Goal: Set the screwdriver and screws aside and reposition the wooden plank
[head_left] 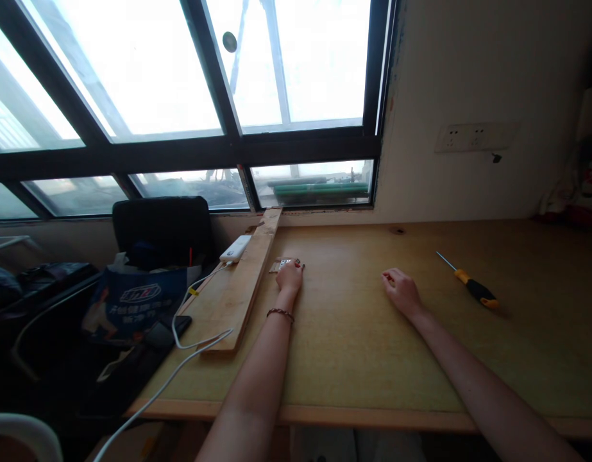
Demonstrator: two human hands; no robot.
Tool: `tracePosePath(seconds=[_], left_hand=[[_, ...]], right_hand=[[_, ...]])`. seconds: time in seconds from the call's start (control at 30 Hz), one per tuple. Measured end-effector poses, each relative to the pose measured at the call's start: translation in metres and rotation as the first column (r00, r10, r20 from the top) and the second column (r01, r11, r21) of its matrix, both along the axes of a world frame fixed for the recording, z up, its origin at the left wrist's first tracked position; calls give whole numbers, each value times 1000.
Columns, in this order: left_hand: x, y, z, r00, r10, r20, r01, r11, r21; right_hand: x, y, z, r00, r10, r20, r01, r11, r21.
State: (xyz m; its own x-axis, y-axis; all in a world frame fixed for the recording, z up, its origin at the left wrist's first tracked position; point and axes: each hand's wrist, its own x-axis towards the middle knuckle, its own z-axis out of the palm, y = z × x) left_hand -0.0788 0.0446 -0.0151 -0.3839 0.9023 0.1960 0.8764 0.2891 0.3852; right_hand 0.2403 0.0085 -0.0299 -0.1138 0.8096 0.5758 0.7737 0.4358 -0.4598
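Note:
My left hand, with a braided bracelet at the wrist, rests on the table beside the long board. Its curled fingers grip a small flat metal piece with dark holes, partly hidden under the hand. Apart from it, my right hand lies on the tabletop to the right, fingers bent and thumb and forefinger drawn together. Whatever may be between those fingertips is too small to make out. Further right lies a screwdriver with a yellow and black handle, its shaft pointing toward the wall.
A long wooden board lies along the table's left side, carrying a white power bank with a white cable. Left of the table are a black chair and a blue bag. Windows and a wall socket stand behind.

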Motion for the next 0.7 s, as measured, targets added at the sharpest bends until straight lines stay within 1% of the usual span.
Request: tracePosePath(seconds=[0.2,0.27,0.33,0.4,0.43,0.47,0.5,0.53,0.57,0.6,0.63,0.67,0.7], left_hand=[[3,0,-1,999,-9,-36,8,999,-32],[4,-1,0,999,-25,-43,25,1000,-16],[6,-1,1,998,-49,-31,50,998,35],[11,-1,2,995,-86,44,80,989,129],[16,-1,3,985,-121,122,98,979,181],[23,-2,3,957,-173,233,118,966,232],[33,-3,4,900,-233,368,134,952,275],[46,-5,4,803,-298,516,152,940,306],[60,-9,5,665,-348,661,164,931,325],[75,-14,5,509,-360,782,166,932,322],[91,-20,5,342,-358,869,196,931,306],[107,-27,4,194,-344,919,246,923,294],[121,-34,4,85,-327,941,296,910,290]], right_hand=[[0,-1,1,1000,2,-1,-2,1000,-6],[0,-2,2,1000,4,-2,-4,1000,-6],[0,-2,2,1000,6,-13,-6,1000,-7],[-1,-1,3,999,10,-42,-10,1000,-9],[-2,-1,4,998,15,-68,-16,1000,-12],[-4,-2,4,994,23,-106,-26,999,-22],[-6,-2,5,986,31,-164,-38,998,-42],[-9,-3,7,969,37,-246,-58,995,-77],[-12,-4,8,937,43,-346,-93,987,-128],[-15,-6,10,887,45,-460,-146,971,-187],[-19,-8,11,818,42,-574,-218,946,-242],[-23,-11,13,735,34,-678,-300,912,-280],[-27,-14,15,648,28,-761,-384,875,-295]])
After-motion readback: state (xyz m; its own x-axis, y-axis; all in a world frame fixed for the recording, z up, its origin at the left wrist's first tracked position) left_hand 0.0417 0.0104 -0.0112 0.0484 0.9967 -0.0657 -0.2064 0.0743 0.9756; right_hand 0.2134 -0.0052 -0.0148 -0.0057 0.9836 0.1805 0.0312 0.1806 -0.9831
